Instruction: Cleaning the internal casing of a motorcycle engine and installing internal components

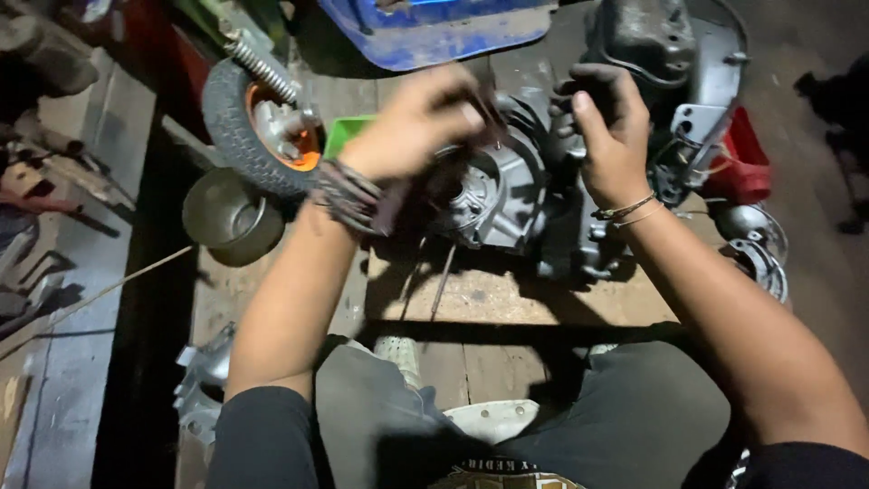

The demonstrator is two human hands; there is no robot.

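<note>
A grey metal engine case [507,195] lies on a wooden board [507,299] in front of me. My left hand [412,122] hovers over its upper left, fingers pinched on a thin dark tool [493,113] that is blurred by motion. My right hand [608,127] grips the upper right side of the engine case, fingers curled over its edge. Both wrists wear thin bracelets. A long thin rod [442,281] leans below the case.
A small tyre with an orange hub [258,127] and a spring stands at the upper left, with a round metal bowl [231,217] below it. A blue panel [434,32] lies at the top, a red container [747,163] and shiny round covers [760,254] at the right.
</note>
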